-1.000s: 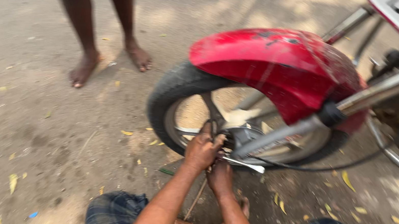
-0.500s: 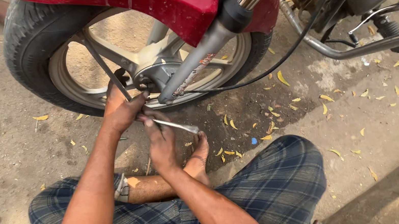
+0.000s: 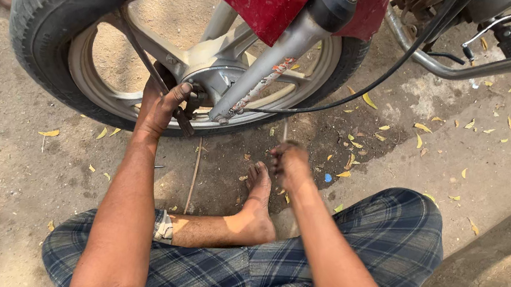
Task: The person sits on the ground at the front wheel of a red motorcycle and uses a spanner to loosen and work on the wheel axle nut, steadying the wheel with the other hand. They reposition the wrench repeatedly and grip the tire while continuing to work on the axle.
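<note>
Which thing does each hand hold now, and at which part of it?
The left hand grips a dark rod-like tool near its lower end, beside the wheel hub. The right hand is blurred; whether it holds anything cannot be told.

The left hand (image 3: pixel 160 106) presses at the wheel hub (image 3: pixel 214 82), hemmed in by spokes (image 3: pixel 150 44) and the fork leg (image 3: pixel 271 73) — little room there. A black cable (image 3: pixel 368 86) crosses to the right of the hub. Between tyre (image 3: pixel 38 23) and bare foot (image 3: pixel 255 199) lies open dirt ground (image 3: pixel 220 159) — the right hand (image 3: pixel 289 164) hangs there.
</note>
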